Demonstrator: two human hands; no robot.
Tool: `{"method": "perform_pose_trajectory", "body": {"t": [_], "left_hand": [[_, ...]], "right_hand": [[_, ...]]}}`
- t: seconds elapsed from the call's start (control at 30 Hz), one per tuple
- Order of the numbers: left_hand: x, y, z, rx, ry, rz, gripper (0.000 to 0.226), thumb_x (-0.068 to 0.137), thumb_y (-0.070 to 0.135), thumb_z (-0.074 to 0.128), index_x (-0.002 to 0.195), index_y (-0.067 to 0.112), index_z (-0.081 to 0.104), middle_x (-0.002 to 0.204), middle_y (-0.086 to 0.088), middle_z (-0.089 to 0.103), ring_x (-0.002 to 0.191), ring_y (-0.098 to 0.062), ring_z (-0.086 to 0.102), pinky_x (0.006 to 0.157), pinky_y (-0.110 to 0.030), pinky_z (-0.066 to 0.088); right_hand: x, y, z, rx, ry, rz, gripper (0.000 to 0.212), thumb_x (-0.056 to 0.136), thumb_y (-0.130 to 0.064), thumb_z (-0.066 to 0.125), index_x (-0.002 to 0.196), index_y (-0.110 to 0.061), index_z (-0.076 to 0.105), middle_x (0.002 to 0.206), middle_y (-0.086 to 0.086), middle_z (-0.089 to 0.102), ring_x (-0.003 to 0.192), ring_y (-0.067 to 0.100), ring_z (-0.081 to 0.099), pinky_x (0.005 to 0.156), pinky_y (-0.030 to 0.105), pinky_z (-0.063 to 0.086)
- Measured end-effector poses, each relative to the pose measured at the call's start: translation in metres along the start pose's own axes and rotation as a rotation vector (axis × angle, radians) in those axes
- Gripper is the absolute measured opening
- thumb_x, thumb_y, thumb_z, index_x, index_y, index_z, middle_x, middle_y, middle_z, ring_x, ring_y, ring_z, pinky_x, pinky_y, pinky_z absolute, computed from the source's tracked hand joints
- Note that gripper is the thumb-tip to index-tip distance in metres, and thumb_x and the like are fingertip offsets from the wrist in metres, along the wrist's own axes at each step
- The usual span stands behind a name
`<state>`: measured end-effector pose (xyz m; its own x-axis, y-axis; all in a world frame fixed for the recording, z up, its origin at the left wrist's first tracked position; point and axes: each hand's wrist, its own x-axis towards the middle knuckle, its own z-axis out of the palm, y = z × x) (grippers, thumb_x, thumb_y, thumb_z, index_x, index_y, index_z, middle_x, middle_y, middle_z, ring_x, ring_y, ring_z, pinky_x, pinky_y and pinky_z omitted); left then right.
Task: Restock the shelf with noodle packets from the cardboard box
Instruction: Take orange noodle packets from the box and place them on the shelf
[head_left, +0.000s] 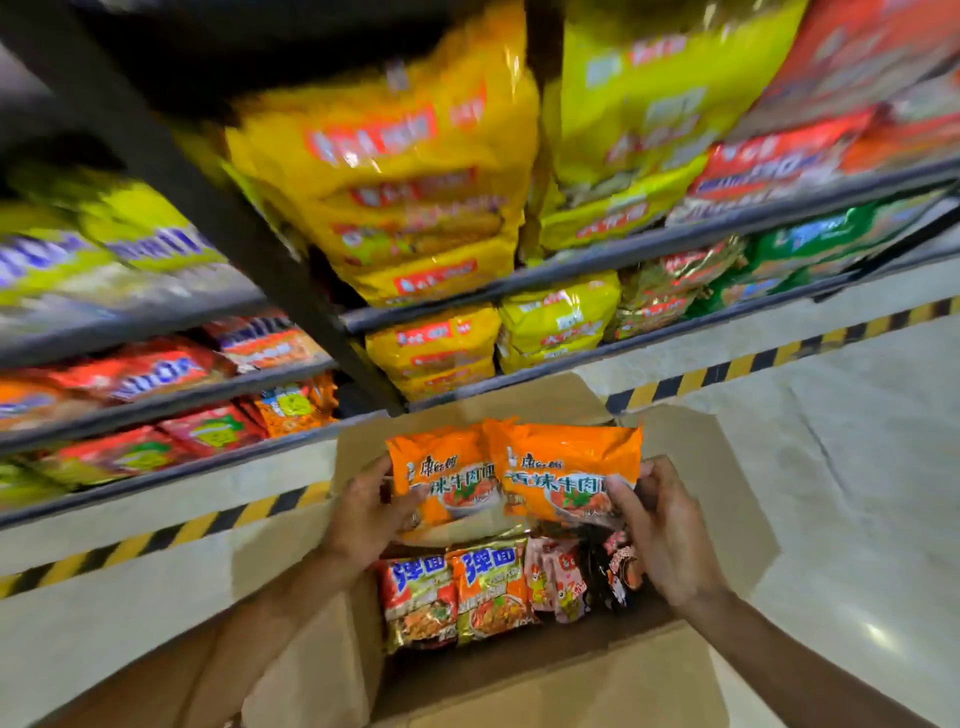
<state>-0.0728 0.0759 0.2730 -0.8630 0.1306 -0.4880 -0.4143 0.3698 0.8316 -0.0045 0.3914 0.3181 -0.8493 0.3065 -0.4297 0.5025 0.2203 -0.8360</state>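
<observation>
Two orange noodle packets (514, 475) I see above the far edge of the open cardboard box (545, 675), side by side, long axes across, fronts toward me. My left hand (371, 512) and right hand (657, 525) pinch their outer ends. Glossy packets (457, 592) fill the box.

The two orange noodle packets (514, 475) are thin, shiny plastic that crinkles and catches the light. The cardboard box (545, 680) is plain brown card, dull and a bit rough, and the packets in the box (457, 592) look shiny too, some with a gold foil look. The shelf rails (613, 260) look like dark, smooth metal, the yellow bags (415, 171) on them are glossy plastic, and the floor (857, 467) is pale, smooth and shiny.
</observation>
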Motion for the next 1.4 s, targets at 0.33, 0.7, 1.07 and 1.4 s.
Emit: {"method": "perform_pose_trajectory", "body": {"t": [0.33,0.7,1.07,1.4], "left_hand": [[-0.162,0.224,-0.196,0.027,0.206,0.222,0.027,0.086,0.007,0.071,0.110,0.016,0.064,0.086,0.019,0.075,0.083,0.006,0.069,0.074,-0.017,0.056],[-0.337,0.348,-0.310,-0.011,0.355,0.440,0.027,0.086,0.015,0.074,0.108,0.026,0.064,0.097,0.027,0.072,0.093,0.006,0.067,0.083,-0.017,0.054],[-0.510,0.370,-0.361,-0.027,0.589,0.543,0.045,0.086,0.038,0.071,0.128,0.036,0.056,0.123,0.013,0.065,0.114,-0.004,0.060,0.090,-0.024,0.049],[-0.635,0.343,-0.427,-0.151,0.826,0.566,0.048,0.082,0.030,0.074,0.127,0.026,0.057,0.118,0.003,0.071,0.108,-0.013,0.068,0.089,-0.038,0.058]], "right_hand": [[-0.137,-0.268,-0.029,0.042,0.061,-0.251,0.034,0.085,-0.057,0.063,0.093,-0.025,0.054,0.081,-0.005,0.074,0.084,0.017,0.073,0.067,0.036,0.058],[-0.288,-0.437,-0.029,0.069,0.052,-0.533,0.008,0.097,-0.022,0.061,0.097,-0.029,0.056,0.086,-0.009,0.073,0.087,0.001,0.070,0.073,0.020,0.055],[-0.349,-0.508,-0.013,0.110,-0.101,-0.725,0.005,0.096,-0.013,0.064,0.094,-0.015,0.061,0.079,-0.006,0.076,0.076,0.013,0.071,0.066,0.029,0.053],[-0.439,-0.566,0.054,0.139,-0.240,-0.831,0.014,0.095,-0.029,0.067,0.086,-0.022,0.059,0.090,0.022,0.071,0.090,0.042,0.067,0.079,0.059,0.054]]}}
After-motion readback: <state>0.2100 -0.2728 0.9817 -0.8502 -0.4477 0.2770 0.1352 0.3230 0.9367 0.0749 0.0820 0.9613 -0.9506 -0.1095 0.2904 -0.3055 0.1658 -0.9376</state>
